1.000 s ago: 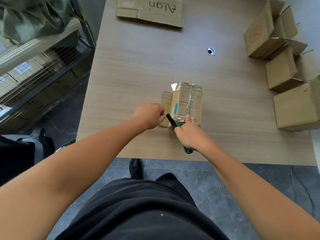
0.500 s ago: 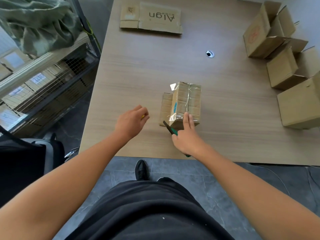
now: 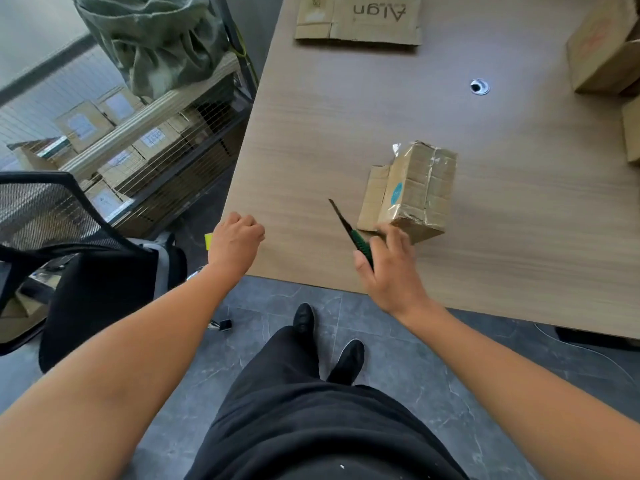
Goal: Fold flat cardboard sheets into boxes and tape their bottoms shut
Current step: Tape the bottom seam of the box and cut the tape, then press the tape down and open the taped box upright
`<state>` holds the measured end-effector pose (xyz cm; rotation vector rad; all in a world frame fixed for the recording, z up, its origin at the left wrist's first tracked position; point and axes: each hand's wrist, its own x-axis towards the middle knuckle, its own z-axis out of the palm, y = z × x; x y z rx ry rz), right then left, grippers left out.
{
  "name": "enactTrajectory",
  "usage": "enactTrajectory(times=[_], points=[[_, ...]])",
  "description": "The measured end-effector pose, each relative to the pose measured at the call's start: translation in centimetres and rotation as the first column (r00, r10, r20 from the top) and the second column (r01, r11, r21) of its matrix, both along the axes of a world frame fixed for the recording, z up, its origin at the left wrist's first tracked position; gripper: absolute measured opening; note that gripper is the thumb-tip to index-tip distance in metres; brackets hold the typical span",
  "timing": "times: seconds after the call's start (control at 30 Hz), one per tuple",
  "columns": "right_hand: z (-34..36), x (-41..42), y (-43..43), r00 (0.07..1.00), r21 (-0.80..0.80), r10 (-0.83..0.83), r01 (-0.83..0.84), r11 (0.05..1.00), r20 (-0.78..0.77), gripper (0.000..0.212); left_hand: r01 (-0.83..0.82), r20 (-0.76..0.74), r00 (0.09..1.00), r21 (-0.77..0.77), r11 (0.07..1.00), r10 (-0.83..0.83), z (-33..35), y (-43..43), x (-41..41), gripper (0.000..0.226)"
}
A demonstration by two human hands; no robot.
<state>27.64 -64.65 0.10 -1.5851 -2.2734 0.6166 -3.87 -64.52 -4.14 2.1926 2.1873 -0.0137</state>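
Edge crops boxes [image 3: 602, 53] — right hand [image 3: 391, 268] hides knife handle [image 3: 360, 245].

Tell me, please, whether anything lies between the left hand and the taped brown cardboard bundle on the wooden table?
Yes: the green-handled utility knife gripped in the right hand points its blade across the gap between the left hand and the taped brown cardboard bundle. Otherwise only the wooden table shows there.

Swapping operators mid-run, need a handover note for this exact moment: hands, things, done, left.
Left hand: fingers curled, over the wooden table's near-left corner; yellow scrap beside it, hold unclear.
Right hand: grips green-handled utility knife, blade out, beside tape-wrapped bundle of flat brown cardboard sheets.
Done: folded brown cardboard boxes stand at the table's right edge.
To do: cut bundle open, fold sheets, tape bottoms.
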Motion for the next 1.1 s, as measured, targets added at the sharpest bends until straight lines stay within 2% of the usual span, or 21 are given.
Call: enactTrajectory(times=[0.07,0.13,0.23,0.27,0.33,0.4,0.47,0.6,0.7,0.77,0.83,0.9,1.0,1.1], points=[[-1.0,-2.0,0.0,0.999,-0.128,0.027,-0.021,0.992,0.045,0.041,-0.006,0.063,0.998,-0.016,1.000,0.007,-0.7,0.1,0.3,0.009],[-2.6,-3.9,0.4,0.998,-0.286,0.031,-0.014,0.958,0.053,0.029,-0.017,0.124,0.992,-0.095,0.995,0.029,-1.5,0.3,1.0,0.014],[-5.0,-6.4,0.9,0.998,-0.453,-0.061,0.068,0.889,0.030,0.025,-0.020,0.217,0.974,-0.232,0.973,0.072,-2.9,0.0,1.5,0.019],[-5.7,-7.2,1.1,0.996,-0.457,-0.077,0.086,0.886,0.040,0.026,-0.037,0.257,0.962,-0.219,0.975,0.094,-3.5,-0.4,1.4,0.019],[-6.8,-8.6,1.5,0.992,-0.434,-0.074,0.112,0.894,0.101,0.029,-0.052,0.313,0.947,-0.096,0.994,0.079,-4.9,-1.4,0.8,0.017],[-7.8,-9.9,2.0,0.981,-0.390,-0.053,0.123,0.913,0.186,0.035,-0.011,0.316,0.949,0.030,0.999,0.001,-5.9,-2.3,0.4,0.010],[-8.6,-11.0,2.2,0.971,-0.342,-0.039,0.120,0.932,0.236,0.040,-0.036,0.316,0.949,0.107,0.994,0.001,-6.8,-2.6,0.2,0.008],[-9.7,-12.5,2.2,0.956,-0.255,-0.042,0.119,0.960,0.290,0.041,-0.063,0.305,0.952,0.173,0.983,0.007,-7.8,-2.2,0.1,0.019],[-10.3,-13.0,2.1,0.945,-0.172,-0.088,0.148,0.974,0.315,0.041,-0.088,0.226,0.972,0.119,0.989,0.060,-8.0,-2.0,0.6,0.041],[-10.6,-13.5,2.2,0.935,-0.165,-0.119,0.183,0.969,0.333,0.044,-0.196,0.238,0.955,0.049,0.979,0.179,-7.5,-1.7,1.1,0.055],[-11.0,-14.0,2.5,0.932,-0.192,-0.122,0.197,0.961,0.341,0.048,-0.341,0.325,0.881,-0.071,0.937,0.345,-6.8,-1.3,1.2,0.066],[-11.3,-14.3,3.1,0.941,-0.209,-0.122,0.194,0.959,0.315,0.055,-0.396,0.359,0.821,-0.203,0.895,0.445,-6.0,-0.8,0.9,0.067],[-10.6,-14.6,3.9,0.959,-0.238,-0.106,0.171,0.956,0.264,0.065,-0.352,0.347,0.835,-0.260,0.899,0.427,-4.8,0.0,0.1,0.059],[-7.7,-14.2,4.3,0.984,-0.194,-0.108,0.134,0.972,0.142,0.060,-0.230,0.359,0.881,-0.248,0.941,0.310,-3.4,0.8,-0.4,0.063]])
